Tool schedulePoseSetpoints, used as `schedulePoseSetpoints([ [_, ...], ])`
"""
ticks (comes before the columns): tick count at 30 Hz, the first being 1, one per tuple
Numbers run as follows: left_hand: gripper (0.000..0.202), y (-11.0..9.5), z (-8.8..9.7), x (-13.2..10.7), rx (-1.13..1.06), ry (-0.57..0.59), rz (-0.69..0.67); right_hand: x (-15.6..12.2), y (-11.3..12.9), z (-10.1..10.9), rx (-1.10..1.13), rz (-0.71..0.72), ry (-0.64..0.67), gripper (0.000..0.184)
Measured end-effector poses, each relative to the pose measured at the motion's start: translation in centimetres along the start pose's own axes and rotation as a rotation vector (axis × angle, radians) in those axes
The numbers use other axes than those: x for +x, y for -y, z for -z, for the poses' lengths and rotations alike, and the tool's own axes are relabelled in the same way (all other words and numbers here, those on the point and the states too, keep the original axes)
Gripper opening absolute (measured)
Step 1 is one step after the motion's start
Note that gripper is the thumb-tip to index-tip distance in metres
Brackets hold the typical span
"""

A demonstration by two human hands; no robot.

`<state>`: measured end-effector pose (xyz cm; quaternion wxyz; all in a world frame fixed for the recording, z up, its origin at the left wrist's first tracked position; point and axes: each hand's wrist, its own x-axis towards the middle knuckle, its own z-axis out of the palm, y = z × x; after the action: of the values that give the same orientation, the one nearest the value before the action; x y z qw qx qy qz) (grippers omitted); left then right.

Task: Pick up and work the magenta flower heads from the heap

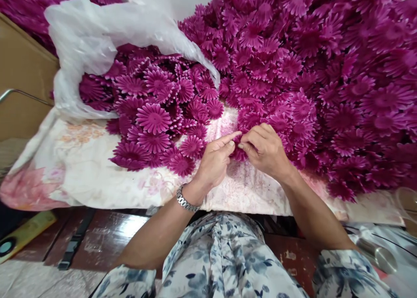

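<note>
Silver link wristband (187, 199); white top (218, 259), blue-grey floral print, matching sleeves (132, 280)

The flowers (293, 67) are magenta, the cloth (97, 159) floral-printed cream.

You have a pale floral cloth (81, 159) spread over the surface, with a white translucent plastic bag (81, 33) lying open on its far left part. Just past the cloth's left end, you see a tan cardboard panel (26, 63) and a thin bent metal rod (12, 91) in front of it. Below the cloth's near left edge, you have a yellow object (31, 237) with a dark round end, a black buckled strap (73, 246) and worn reddish-brown wood (110, 233). Below the cloth's near right corner, you can see a shiny metal cylinder (379, 254) lying tilted.
</note>
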<state>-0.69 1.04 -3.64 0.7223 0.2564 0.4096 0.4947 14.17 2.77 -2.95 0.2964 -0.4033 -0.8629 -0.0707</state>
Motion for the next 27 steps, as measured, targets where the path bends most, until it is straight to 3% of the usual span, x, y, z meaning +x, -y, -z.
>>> schedulePoseSetpoints([
  [5,0.028,-0.1,0.3,-0.1,-0.006,-0.006,-0.02,-1.0,-4.3,3.1,-0.49,-0.21,-0.416,0.018],
  [7,0.027,-0.2,0.3,-0.1,-0.014,-0.008,-0.008,-1.2,-5.0,4.0,-0.575,-0.255,-0.425,0.018],
  [9,0.026,-0.4,0.1,-0.1,-0.026,-0.017,-0.004,-1.1,-4.2,3.9,-0.473,-0.198,-0.395,0.027],
  [11,0.025,-0.5,0.0,-0.1,-0.046,-0.023,-0.004,-0.6,-2.5,3.0,-0.279,-0.07,-0.28,0.026],
  [14,0.023,-0.5,-0.3,-0.2,-0.058,-0.02,0.013,0.0,0.2,1.0,-0.126,0.042,0.034,0.019],
  [16,0.023,-0.3,-0.4,-0.2,-0.062,-0.012,0.019,0.1,0.9,0.2,-0.132,0.045,0.088,0.02],
  [19,0.025,-0.1,-0.3,-0.2,-0.057,-0.001,0.002,-0.3,-0.3,0.2,-0.197,0.014,-0.035,0.022],
  [22,0.026,0.0,0.0,-0.1,-0.036,0.012,-0.007,-1.1,-3.0,1.7,-0.342,-0.176,-0.253,0.024],
  [24,0.027,0.0,0.2,-0.1,-0.03,0.017,-0.005,-1.4,-4.5,3.1,-0.468,-0.301,-0.325,0.024],
  [27,0.027,-0.2,0.2,0.0,-0.029,0.006,-0.006,-1.2,-4.4,3.8,-0.466,-0.241,-0.376,0.034],
])
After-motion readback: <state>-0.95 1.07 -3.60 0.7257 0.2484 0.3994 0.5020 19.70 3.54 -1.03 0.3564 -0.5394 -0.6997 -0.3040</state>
